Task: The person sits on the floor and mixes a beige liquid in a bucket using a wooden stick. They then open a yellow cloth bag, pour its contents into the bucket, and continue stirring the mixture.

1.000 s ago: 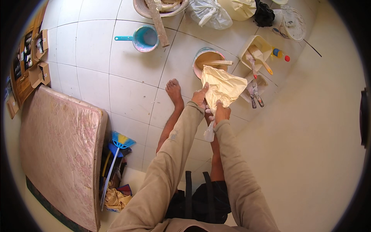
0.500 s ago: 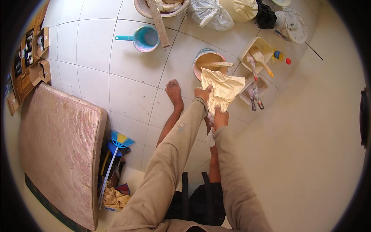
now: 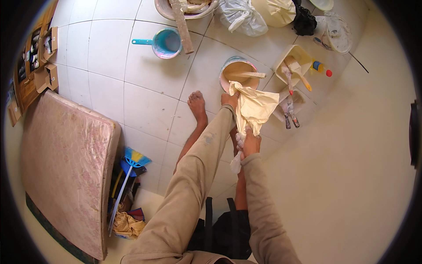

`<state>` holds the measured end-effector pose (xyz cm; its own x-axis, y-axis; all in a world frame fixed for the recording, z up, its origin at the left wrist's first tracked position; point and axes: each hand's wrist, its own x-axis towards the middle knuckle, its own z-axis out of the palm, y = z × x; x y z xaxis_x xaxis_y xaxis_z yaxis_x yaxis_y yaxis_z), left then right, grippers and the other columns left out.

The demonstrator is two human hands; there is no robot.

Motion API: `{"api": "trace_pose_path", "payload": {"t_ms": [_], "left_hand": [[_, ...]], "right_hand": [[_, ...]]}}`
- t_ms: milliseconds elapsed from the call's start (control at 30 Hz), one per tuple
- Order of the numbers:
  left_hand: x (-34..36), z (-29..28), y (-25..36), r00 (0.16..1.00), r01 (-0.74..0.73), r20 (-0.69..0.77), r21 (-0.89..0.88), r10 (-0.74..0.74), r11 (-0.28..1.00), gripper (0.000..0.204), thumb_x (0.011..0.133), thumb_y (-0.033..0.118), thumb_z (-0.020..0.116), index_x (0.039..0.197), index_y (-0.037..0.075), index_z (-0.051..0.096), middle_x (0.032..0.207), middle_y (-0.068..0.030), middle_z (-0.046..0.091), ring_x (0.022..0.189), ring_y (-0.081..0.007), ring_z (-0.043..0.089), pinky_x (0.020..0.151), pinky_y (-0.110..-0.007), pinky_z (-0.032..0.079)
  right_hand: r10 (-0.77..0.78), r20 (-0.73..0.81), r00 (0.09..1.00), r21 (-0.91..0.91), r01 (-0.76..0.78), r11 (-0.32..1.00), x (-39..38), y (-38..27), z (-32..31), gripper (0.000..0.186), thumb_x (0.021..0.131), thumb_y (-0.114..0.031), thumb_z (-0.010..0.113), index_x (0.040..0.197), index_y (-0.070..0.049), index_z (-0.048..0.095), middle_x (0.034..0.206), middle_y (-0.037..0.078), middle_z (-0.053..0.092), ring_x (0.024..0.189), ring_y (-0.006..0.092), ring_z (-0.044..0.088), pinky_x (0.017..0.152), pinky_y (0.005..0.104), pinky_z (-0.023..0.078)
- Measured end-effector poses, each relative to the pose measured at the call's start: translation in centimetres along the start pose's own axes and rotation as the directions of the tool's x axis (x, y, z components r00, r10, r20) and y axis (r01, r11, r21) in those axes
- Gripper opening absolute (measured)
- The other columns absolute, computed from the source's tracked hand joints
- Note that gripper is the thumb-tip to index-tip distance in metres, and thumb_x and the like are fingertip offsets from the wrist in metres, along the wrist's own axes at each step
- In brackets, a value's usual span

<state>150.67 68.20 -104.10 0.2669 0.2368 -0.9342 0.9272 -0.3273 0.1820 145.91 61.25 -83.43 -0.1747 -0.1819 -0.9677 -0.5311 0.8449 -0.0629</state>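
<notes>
Both hands hold a crumpled cream bag-like sheet [image 3: 257, 104]; whether it is plastic or cloth I cannot tell. My left hand [image 3: 230, 100] grips its left edge, beside the near rim of a paint-stained bucket [image 3: 223, 81]. My right hand [image 3: 251, 144] is closed round the sheet's gathered lower part. A whitish, translucent end [image 3: 236, 163] hangs below that hand. Inside the bucket is a beige mass, and a flat wooden stick [image 3: 250, 75] rests across its rim. The upper part of the sheet overlaps the bucket's near side.
Right of the bucket are a cream tray [image 3: 281, 66] with brushes, a second tray with stained tools [image 3: 289, 112] and a red-capped bottle [image 3: 321, 67]. A blue dipper [image 3: 167, 43], basin [image 3: 165, 13] and bags [image 3: 241, 20] lie beyond. A mattress [image 3: 66, 171] and broom [image 3: 125, 185] stand left.
My left hand has risen slightly toward the bucket while my right hand has dropped a little, so the sheet is drawn longer between them. The view has shifted slightly.
</notes>
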Motion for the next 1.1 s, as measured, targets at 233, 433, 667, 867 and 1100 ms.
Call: {"api": "trace_pose_path", "payload": {"t_ms": [233, 433, 667, 867, 1100], "left_hand": [[-0.9, 0.2, 2.8, 0.991, -0.006, -0.134, 0.179, 0.030, 0.984, 0.046, 0.075, 0.028, 0.077, 0.094, -0.012, 0.062, 0.092, -0.0289, 0.066, 0.087, -0.0408, 0.065, 0.075, -0.043, 0.049], [2.2, 0.0, 0.5, 0.999, -0.032, -0.020, 0.099, 0.034, 0.995, 0.046, 0.078, 0.025, 0.075, 0.097, -0.014, 0.060, 0.091, -0.0270, 0.066, 0.080, -0.0355, 0.067, 0.068, -0.042, 0.050], [2.3, -1.5, 0.2, 0.999, -0.007, 0.039, 0.084, 0.004, 0.996, 0.046, 0.080, 0.019, 0.073, 0.101, -0.019, 0.057, 0.091, -0.0250, 0.065, 0.071, -0.0307, 0.067, 0.058, -0.040, 0.052], [-8.5, -1.2, 2.7, 0.956, 0.084, 0.294, -0.312, 0.012, 0.946, 0.041, 0.082, 0.009, 0.069, 0.116, -0.010, 0.054, 0.102, -0.0195, 0.065, 0.084, -0.0264, 0.066, 0.070, -0.037, 0.054], [-13.0, -4.7, 2.7, 0.911, 0.128, 0.412, -0.265, -0.008, 0.956, 0.039, 0.083, 0.001, 0.068, 0.118, -0.007, 0.052, 0.104, -0.0172, 0.064, 0.087, -0.0219, 0.065, 0.071, -0.033, 0.055]], "right_hand": [[0.067, 0.078, 0.995, -0.012, -0.066, 0.998, 0.0, 0.5, -1.2, 0.048, 0.092, -0.032, 0.055, 0.119, 0.001, 0.034, 0.083, 0.014, 0.058, 0.055, 0.0169, 0.055, 0.041, 0.0275, 0.037], [0.020, 0.145, 0.989, 0.062, -0.030, 0.998, -1.7, 0.0, -1.3, 0.038, 0.094, -0.029, 0.053, 0.114, 0.001, 0.042, 0.077, 0.012, 0.057, 0.050, 0.0151, 0.051, 0.038, 0.0268, 0.031], [0.050, 0.301, 0.952, 0.030, -0.062, 0.998, -0.6, -0.6, -1.5, 0.026, 0.096, -0.026, 0.048, 0.101, -0.001, 0.053, 0.064, 0.010, 0.056, 0.040, 0.0129, 0.042, 0.037, 0.0265, 0.030], [0.051, 0.368, 0.928, 0.116, -0.100, 0.988, 2.5, 0.6, -2.1, 0.027, 0.096, -0.033, 0.049, 0.110, -0.009, 0.051, 0.070, 0.008, 0.058, 0.050, 0.0133, 0.050, 0.046, 0.0287, 0.042], [0.086, 0.286, 0.954, -0.436, 0.050, 0.899, 3.2, -0.2, -2.6, 0.043, 0.088, -0.038, 0.062, 0.110, -0.003, 0.051, 0.079, 0.005, 0.062, 0.059, 0.0119, 0.057, 0.050, 0.0297, 0.051]]}}
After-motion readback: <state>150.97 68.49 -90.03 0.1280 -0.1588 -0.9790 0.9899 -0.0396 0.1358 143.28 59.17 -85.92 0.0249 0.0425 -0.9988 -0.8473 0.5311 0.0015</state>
